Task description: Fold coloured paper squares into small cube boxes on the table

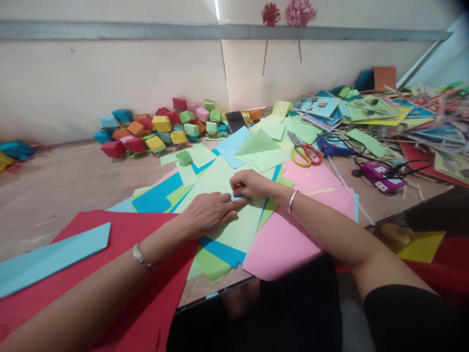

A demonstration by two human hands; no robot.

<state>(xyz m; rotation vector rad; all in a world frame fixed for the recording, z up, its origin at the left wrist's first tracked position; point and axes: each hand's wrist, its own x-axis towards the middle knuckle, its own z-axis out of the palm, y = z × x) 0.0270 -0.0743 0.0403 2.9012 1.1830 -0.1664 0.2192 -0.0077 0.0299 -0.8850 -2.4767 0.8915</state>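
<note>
My left hand (210, 212) lies on a pale green paper sheet (208, 183), its index finger stretched toward my other hand. Just above it, my right hand (252, 185) is closed, with curled fingers and the thumb side down on the same sheet. A small bluish sliver shows between the two hands, mostly hidden, and I cannot make out what it is. Under the green sheet are blue paper (156, 195) and more green pieces. Pink paper (282, 239) lies below my right forearm. Red-handled scissors (308, 151) rest beyond my right hand.
Several small coloured paper boxes (161, 124) are heaped by the wall. A blue glue gun (333, 145) and a purple power block (383, 176) with cables lie right. Red sheets (146, 230) carry a light blue strip (58, 256) at left. Decorated cards (317, 105) pile up behind.
</note>
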